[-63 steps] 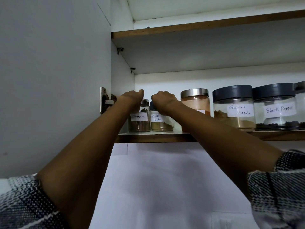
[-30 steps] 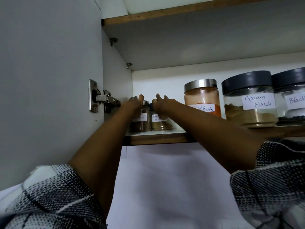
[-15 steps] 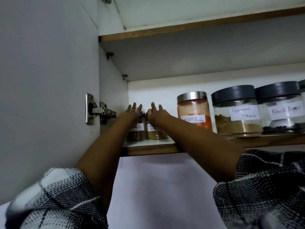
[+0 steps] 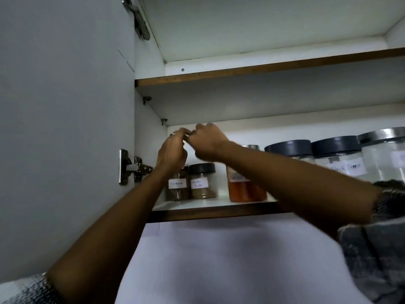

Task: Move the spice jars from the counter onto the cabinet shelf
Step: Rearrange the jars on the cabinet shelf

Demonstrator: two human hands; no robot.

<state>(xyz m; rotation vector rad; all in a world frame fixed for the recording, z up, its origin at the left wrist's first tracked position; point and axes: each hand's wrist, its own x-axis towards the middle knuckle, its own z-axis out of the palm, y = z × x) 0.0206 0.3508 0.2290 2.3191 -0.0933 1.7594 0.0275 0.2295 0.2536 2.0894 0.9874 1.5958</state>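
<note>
Two small labelled spice jars stand at the left end of the cabinet shelf (image 4: 215,211): a brown-filled jar (image 4: 177,188) and a black-lidded jar (image 4: 202,182) beside it. My left hand (image 4: 172,152) and my right hand (image 4: 208,141) hover above them with fingers loosely bent, fingertips meeting, holding nothing. My right forearm crosses in front of the orange chilli powder jar (image 4: 246,190) and hides most of the garam masala jar (image 4: 287,148).
Further right on the shelf stand the black pepper jar (image 4: 338,160) and a steel-lidded jar (image 4: 386,155). The open cabinet door (image 4: 65,128) with its hinge (image 4: 131,168) is on the left. An upper shelf (image 4: 263,69) runs overhead.
Both hands have let go of the two small jars and risen above them, fingers now bent. The jars stay at the back left of the shelf. The camera tilted upward.
</note>
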